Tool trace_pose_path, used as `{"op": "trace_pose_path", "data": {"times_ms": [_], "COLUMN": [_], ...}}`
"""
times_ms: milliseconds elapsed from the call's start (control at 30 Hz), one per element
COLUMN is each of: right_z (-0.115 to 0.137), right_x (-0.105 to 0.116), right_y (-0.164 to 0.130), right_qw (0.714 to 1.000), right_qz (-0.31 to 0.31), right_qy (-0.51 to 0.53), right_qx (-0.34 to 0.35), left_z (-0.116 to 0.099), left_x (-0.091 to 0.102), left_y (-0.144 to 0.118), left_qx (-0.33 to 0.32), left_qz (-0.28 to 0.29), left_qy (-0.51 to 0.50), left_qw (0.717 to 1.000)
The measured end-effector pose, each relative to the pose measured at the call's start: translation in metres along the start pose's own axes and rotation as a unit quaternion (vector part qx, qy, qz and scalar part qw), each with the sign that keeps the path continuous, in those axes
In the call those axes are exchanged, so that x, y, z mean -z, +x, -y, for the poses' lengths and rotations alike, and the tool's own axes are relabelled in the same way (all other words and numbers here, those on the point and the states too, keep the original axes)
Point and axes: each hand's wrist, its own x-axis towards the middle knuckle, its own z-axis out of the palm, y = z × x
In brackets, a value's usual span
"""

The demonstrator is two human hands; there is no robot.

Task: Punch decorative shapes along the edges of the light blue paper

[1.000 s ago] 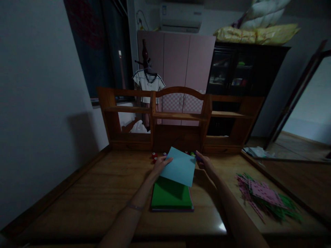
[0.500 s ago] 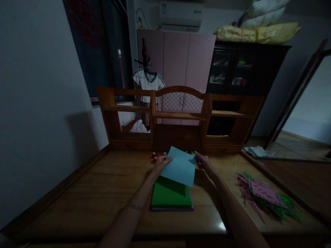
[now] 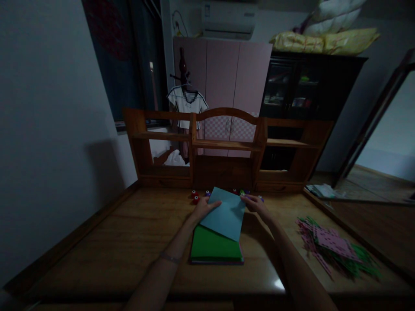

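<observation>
Two hands, the left hand (image 3: 203,207) and the right hand (image 3: 256,202), hold one light blue sheet (image 3: 224,212). One stack of coloured paper (image 3: 214,248), green on top, lies under it on one wooden desk (image 3: 129,242). About six small round punches (image 3: 194,196) sit along the foot of one wooden shelf unit (image 3: 227,147); the dim light blurs their exact number. One heap of punched paper scraps (image 3: 333,248) lies to the right.

On my wooden desk (image 3: 129,242) a heap of punched pink and green paper scraps (image 3: 333,248) lies well to the right. Behind stands a wooden shelf unit (image 3: 227,147), then a pink wardrobe (image 3: 223,73).
</observation>
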Motion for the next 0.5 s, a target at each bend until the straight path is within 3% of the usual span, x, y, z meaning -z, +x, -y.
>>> {"op": "trace_pose_path", "data": {"times_ms": [167, 500], "right_z": [0.0040, 0.0059], "right_x": [-0.0027, -0.0034], "right_y": [-0.0031, -0.0035], "right_qw": [0.998, 0.996], "right_qz": [0.029, 0.060], "right_qy": [-0.057, -0.063], "right_qx": [0.010, 0.001], "left_z": [-0.0026, 0.0006], "left_x": [0.0065, 0.0101], "left_y": [-0.0010, -0.0016], "left_qx": [-0.012, 0.007], "left_qz": [-0.003, 0.006], "left_qy": [0.024, 0.030], "left_qw": [1.000, 1.000]}}
